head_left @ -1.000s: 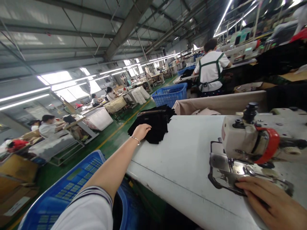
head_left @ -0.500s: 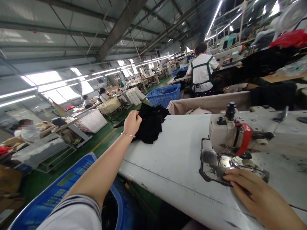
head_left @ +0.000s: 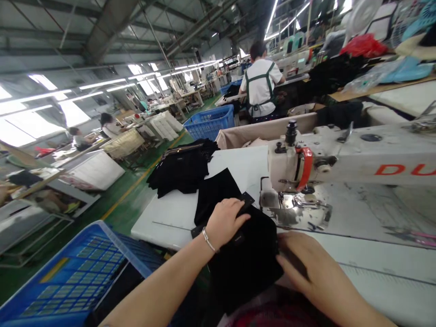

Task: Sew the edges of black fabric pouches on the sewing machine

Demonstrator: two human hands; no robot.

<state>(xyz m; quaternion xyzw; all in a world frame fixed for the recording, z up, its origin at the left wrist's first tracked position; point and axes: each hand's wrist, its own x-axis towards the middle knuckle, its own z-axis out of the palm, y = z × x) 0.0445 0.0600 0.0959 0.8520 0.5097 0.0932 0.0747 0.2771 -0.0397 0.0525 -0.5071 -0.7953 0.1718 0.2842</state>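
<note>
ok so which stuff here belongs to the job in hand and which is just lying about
Likely in the job:
- black fabric piece touched by left hand and right hand
- white sewing machine
- black fabric pile

Seemingly lying about:
- crumpled red plastic
- clear plastic wrap
</note>
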